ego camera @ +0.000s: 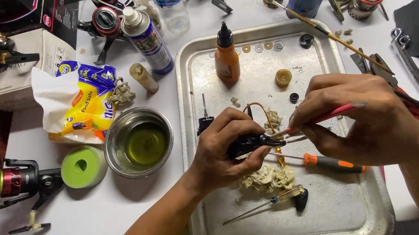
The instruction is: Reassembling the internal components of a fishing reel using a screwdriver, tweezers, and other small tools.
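Left hand [224,152] clenched around black reel part [248,144] above centre of metal tray [351,207], right hand [362,119] pinching pink-handled brush [316,120] against it, crumpled rag [267,178] beneath, orange-handled screwdriver [321,162] beside, steel bowl [138,141] left of tray.

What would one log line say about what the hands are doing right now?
left hand: holds black reel part | right hand: holds pink-handled tool, tip at part | over: metal tray | nearby: orange screwdriver, crumpled wipe

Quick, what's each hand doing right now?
Left hand: closed around a small black reel part.
Right hand: closed on a thin pink-handled tool, tip at that part.
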